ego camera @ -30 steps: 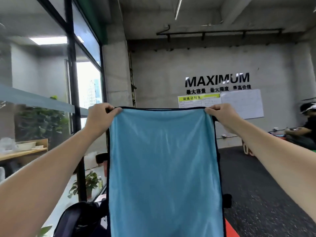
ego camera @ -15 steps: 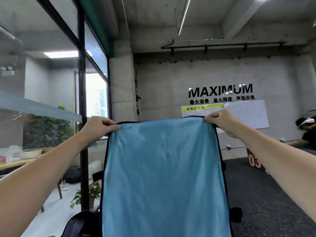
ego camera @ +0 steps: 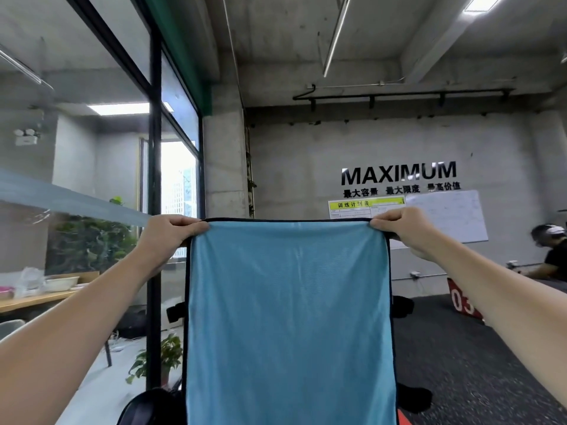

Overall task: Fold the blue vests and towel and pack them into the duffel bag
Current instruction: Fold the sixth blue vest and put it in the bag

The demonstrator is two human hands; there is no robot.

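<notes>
The blue vest [ego camera: 288, 317] looks soft and light; both hands' fingers [ego camera: 184, 223] pinch its corners at 10 and 2 o'clock.

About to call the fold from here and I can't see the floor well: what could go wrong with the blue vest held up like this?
1. The left hand and right hand pinch only the top corners of the blue vest; a slip on either side would likely drop it.
2. The vest blocks the view below, so its lower edge may fold unevenly.
3. The black side tabs could bunch inside the fold.
</notes>
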